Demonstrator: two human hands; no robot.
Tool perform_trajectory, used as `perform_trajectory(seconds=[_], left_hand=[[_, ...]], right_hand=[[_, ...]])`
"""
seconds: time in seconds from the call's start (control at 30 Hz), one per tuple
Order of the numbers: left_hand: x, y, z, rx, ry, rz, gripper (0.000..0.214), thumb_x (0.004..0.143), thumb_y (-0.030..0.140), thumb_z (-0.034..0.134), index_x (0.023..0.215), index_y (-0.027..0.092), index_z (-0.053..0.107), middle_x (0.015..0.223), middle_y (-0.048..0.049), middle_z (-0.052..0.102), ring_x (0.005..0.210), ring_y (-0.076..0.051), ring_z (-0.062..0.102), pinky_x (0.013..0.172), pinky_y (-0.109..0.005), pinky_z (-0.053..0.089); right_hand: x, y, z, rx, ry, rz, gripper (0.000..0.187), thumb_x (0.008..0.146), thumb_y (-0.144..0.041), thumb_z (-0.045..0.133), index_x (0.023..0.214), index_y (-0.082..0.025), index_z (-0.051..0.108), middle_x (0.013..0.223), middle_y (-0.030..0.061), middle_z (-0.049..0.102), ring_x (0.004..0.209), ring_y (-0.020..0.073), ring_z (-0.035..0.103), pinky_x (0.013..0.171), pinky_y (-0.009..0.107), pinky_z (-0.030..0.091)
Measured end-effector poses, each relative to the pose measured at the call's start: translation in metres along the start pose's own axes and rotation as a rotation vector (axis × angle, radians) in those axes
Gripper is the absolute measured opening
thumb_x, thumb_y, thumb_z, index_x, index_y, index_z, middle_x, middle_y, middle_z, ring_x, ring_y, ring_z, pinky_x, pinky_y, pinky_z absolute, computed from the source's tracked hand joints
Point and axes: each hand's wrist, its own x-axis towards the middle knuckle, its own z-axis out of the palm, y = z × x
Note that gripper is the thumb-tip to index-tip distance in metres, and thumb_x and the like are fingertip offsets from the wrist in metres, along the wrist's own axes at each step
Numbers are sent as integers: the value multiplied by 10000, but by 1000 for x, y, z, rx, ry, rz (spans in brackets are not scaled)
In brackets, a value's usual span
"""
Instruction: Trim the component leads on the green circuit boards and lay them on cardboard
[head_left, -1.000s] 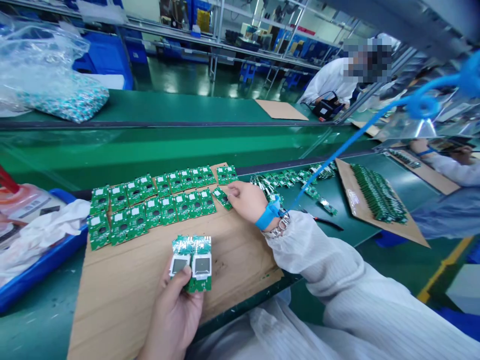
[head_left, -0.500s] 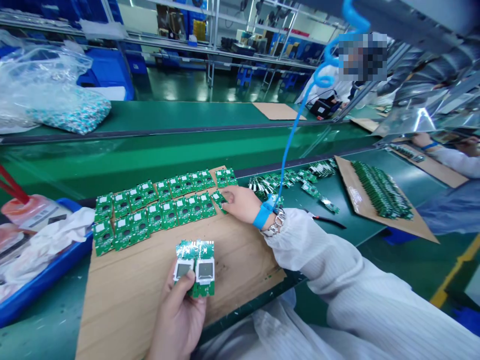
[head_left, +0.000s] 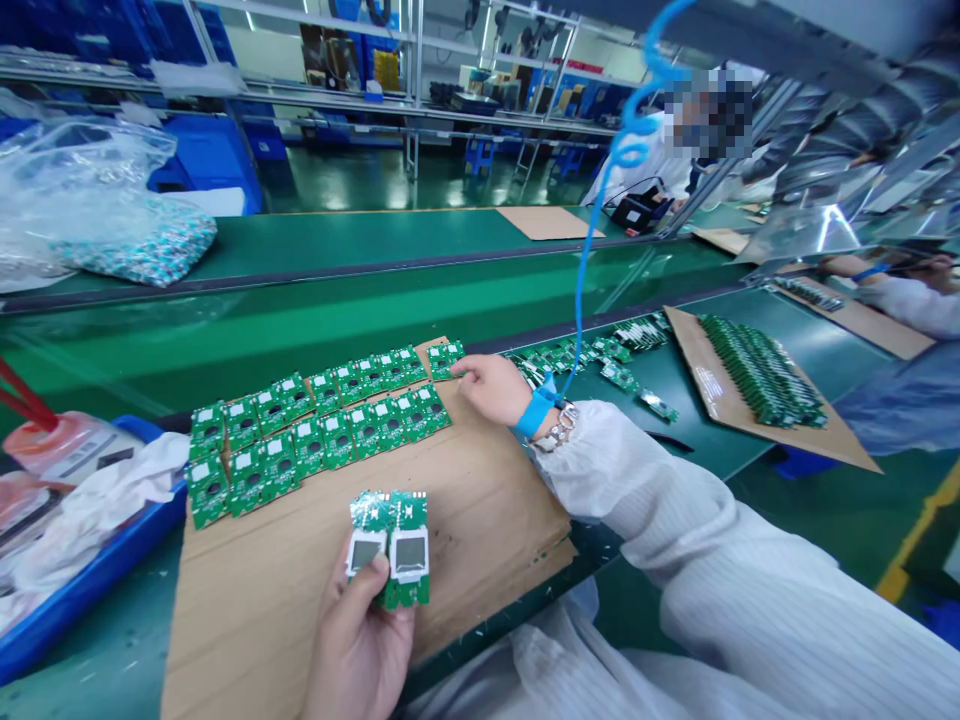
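**Gloss against matt**
Glossy green circuit boards [head_left: 322, 440] lie on rough, matt brown cardboard [head_left: 487, 510]; smooth white plastic display frames [head_left: 410, 555] sit on two boards; a ribbed white cloth sleeve [head_left: 675, 500] meets a shiny metal wrist bracelet [head_left: 561, 425]; a blue plastic cord [head_left: 581, 290] hangs above.

Bright overhead light leaves faint shadows and puts glare on the clear panel [head_left: 836, 230]. Wide-angle distortion bends the steel shelving [head_left: 225, 75] at the edges; my left hand [head_left: 356, 640] appears sharp.

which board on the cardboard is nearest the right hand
The lone circuit board at the right end of the far row, past a gap, next to the right hand.
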Motion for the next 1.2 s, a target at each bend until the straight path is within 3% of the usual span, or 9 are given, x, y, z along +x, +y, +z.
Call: perform_trajectory(seconds=[0.13,0.33,0.53,0.77,0.9,1.0,1.07,1.13,1.2], left_hand=[[-1,1,1,-19,18,-5,471,244,130,890,619,155,608,585,31,622,442,-78,513,330,-141,422],[-1,4,3,-29,72,-12,488,188,104,875,578,156,588,535,50,585,432,-86,520,327,-141,423],[-2,4,5,-8,75,-4,483,171,116,874,560,151,590,543,31,612,408,-81,501,312,-148,411],[-3,3,4,-6,77,-17,517,183,120,882,626,157,617,528,37,606,372,-64,465,292,-137,377],[-4,3,5,6,18,47,493,231,145,889,637,155,609,561,26,621,436,-82,513,341,-141,419],[-4,0,10,72,-28,132,519,285,176,884,735,161,625,591,24,628,436,-72,500,350,-133,407],[-4,-3,13,132,-57,218,531,358,211,869,829,178,627,613,36,626,444,-69,499,358,-128,396],[-5,-7,16,250,-85,371,463,469,241,832,877,199,617,646,45,626,497,-75,530,419,-131,427],[-7,-11,18,452,-108,570,366,561,238,783,882,209,610,689,42,633,575,-85,567,506,-140,462]], right_hand=[[31,14,-6,-81,39,75,369,787,-172,498,1132,-131,623,965,75,678,899,181,607,815,273,437],[52,17,0,-151,-82,41,230,727,-268,594,904,-143,669,851,65,678,797,184,613,672,248,423],[47,12,0,-156,-134,-42,478,591,-281,711,1041,-153,615,916,49,672,796,182,612,656,238,428],[52,9,-1,-115,-96,-62,591,608,-200,698,1178,-133,556,1044,119,633,951,249,593,790,319,444],[17,-7,-15,-8,-130,-53,560,725,-205,628,1257,-112,481,1073,126,607,961,217,580,812,325,443],[-37,-24,-20,206,-367,-102,412,788,-268,588,1180,-155,530,849,13,630,683,99,576,624,219,455],[-73,-35,-15,645,-615,-37,521,774,-283,605,1251,-137,456,761,-18,582,567,71,506,511,201,403],[-99,-44,-6,888,-698,3,659,733,-326,657,1306,-136,393,718,-42,524,562,68,494,500,198,388],[-111,-50,4,998,-695,-4,715,688,-355,703,1302,-153,398,717,-46,501,580,70,494,506,195,391]])
